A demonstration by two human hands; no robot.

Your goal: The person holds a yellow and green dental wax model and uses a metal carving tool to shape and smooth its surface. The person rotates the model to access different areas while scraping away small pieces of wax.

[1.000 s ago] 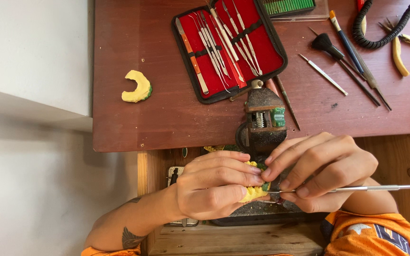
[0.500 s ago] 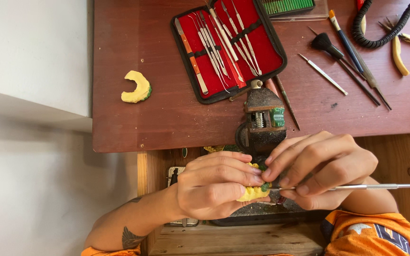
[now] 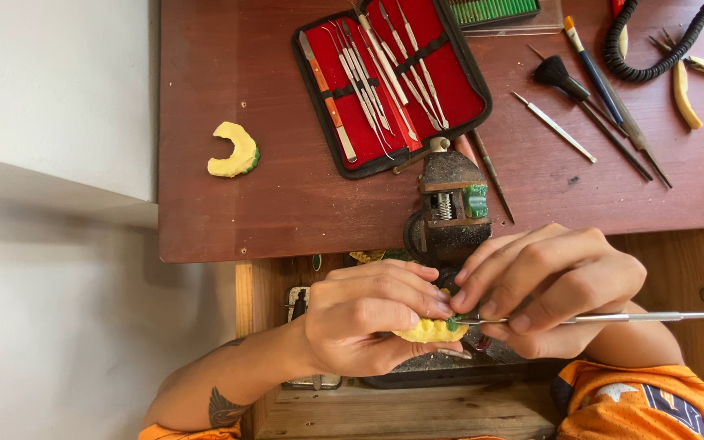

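Your left hand [image 3: 368,322] is curled tight around a small yellow wax-like cast [image 3: 431,331], fingers wrapped over its top and thumb under it, holding it just below the edge of the dark red table [image 3: 230,212]. Your right hand [image 3: 560,289] pinches a slim metal carving tool [image 3: 613,318], whose tip meets the cast where a bit of green shows. Over the last second hardly anything has shifted: both hands sit in the same spot, only the fingers drawn slightly closer, so the fine work on that one point goes on. Just above your knuckles stands a small bench vise [image 3: 448,208], beyond it an open red instrument case [image 3: 393,77]; a second yellow curved cast [image 3: 236,151] lies well apart at the left.
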